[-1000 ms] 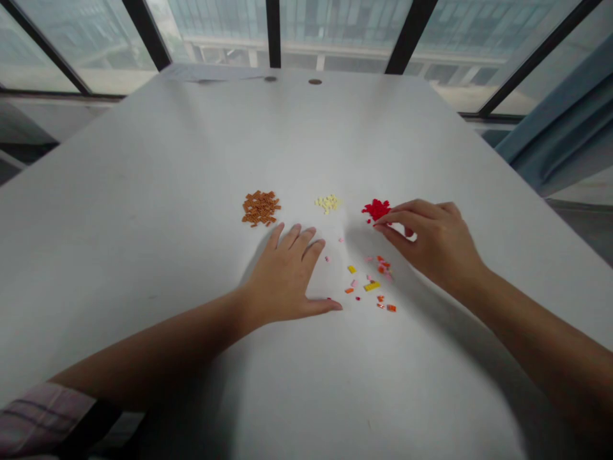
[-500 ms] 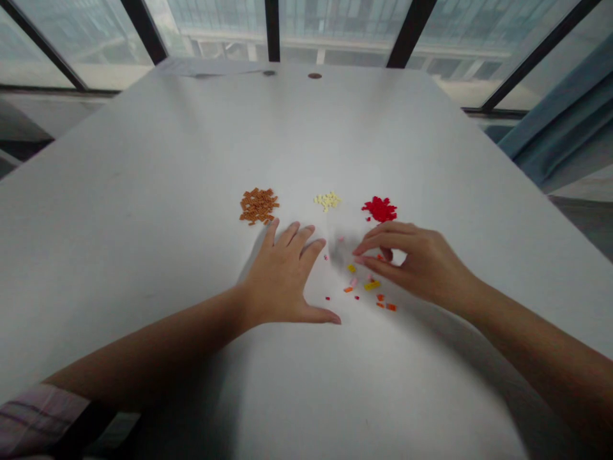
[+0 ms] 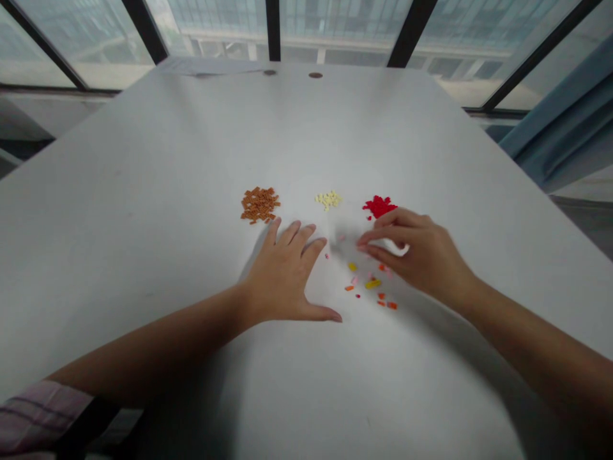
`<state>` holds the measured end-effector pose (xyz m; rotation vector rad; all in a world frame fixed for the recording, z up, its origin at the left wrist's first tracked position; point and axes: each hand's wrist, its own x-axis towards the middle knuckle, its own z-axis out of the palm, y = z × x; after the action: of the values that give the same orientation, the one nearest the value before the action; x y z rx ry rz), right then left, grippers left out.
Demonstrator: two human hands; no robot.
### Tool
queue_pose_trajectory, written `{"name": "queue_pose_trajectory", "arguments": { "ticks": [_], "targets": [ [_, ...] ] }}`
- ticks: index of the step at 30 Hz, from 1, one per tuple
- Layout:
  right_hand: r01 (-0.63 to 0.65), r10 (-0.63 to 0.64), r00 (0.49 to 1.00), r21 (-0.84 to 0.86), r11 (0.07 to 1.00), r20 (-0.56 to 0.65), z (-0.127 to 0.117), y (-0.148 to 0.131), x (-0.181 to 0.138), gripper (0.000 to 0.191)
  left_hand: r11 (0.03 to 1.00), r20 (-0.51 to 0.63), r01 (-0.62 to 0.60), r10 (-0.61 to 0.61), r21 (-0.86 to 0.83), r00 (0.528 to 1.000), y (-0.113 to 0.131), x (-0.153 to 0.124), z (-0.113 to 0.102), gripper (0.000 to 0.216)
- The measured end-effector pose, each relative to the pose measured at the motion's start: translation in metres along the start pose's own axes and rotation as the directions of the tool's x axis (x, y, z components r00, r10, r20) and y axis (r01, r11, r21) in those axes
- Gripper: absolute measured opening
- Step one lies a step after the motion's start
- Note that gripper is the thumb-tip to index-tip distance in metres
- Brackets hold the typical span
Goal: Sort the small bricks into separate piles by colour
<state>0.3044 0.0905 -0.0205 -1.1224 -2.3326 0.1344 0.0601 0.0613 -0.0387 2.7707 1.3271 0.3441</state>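
My left hand (image 3: 282, 278) lies on the white table with its fingers spread and holds nothing. Just beyond its fingertips sits a pile of small brown plastic pieces (image 3: 259, 204). My right hand (image 3: 421, 249) hovers over the table, thumb and index finger pinched together; whatever may be between them is too small to make out. Below and beside that hand are scattered tiny pieces: a yellow piece (image 3: 372, 283), an orange piece (image 3: 393, 306), a pink piece (image 3: 354, 280) and a dark red piece (image 3: 357, 296). Past its knuckles is a pile of red pieces (image 3: 378, 206), partly covered by the fingers.
Between the brown and red piles lies a small pile of pale yellow pieces (image 3: 328, 200). The white table (image 3: 191, 147) reaches back to windows with dark frames (image 3: 273, 32). Two round holes are near its far edge. A blue curtain (image 3: 565, 121) hangs at the right.
My right hand has moved slightly up and to the right, still pinched. A small red piece near my left thumb no longer shows. My left hand stays put.
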Motion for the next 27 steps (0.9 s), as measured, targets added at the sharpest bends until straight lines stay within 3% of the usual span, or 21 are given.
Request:
{"name": "queue_pose_trajectory", "arguments": {
  "ticks": [3, 8, 12, 15, 18, 27],
  "targets": [
    [-0.189, 0.171, 0.976, -0.134, 0.973, -0.133, -0.010, 0.034, 0.006, 0.020, 1.000, 0.011, 0.000, 0.000, 0.000, 1.000, 0.000, 0.000, 0.000, 0.113],
    [-0.255, 0.244, 0.966, -0.144, 0.956, -0.084, -0.013, 0.059, 0.006, 0.025, 1.000, 0.011, 0.000, 0.000, 0.005, 1.000, 0.000, 0.000, 0.000, 0.112],
    [-0.241, 0.240, 0.970, -0.004, 0.971, -0.046, -0.008, 0.039, -0.003, 0.029, 1.000, 0.006, -0.003, 0.003, 0.000, 1.000, -0.001, 0.000, 0.001, 0.113],
    [-0.086, 0.057, 0.987, 0.190, 0.978, 0.151, -0.004, 0.013, -0.015, 0.030, 1.000, 0.006, -0.009, 0.009, -0.004, 1.000, -0.002, 0.001, 0.002, 0.113],
    [0.029, -0.057, 0.982, 0.155, 0.988, 0.179, -0.001, -0.009, -0.026, 0.024, 1.000, 0.004, -0.008, 0.008, 0.001, 1.000, -0.001, 0.002, 0.002, 0.112],
    [0.016, -0.025, 0.983, 0.052, 0.998, 0.184, 0.006, -0.014, -0.034, 0.022, 1.000, 0.006, -0.009, 0.009, 0.001, 1.000, -0.001, 0.001, 0.001, 0.112]
  ]
}}
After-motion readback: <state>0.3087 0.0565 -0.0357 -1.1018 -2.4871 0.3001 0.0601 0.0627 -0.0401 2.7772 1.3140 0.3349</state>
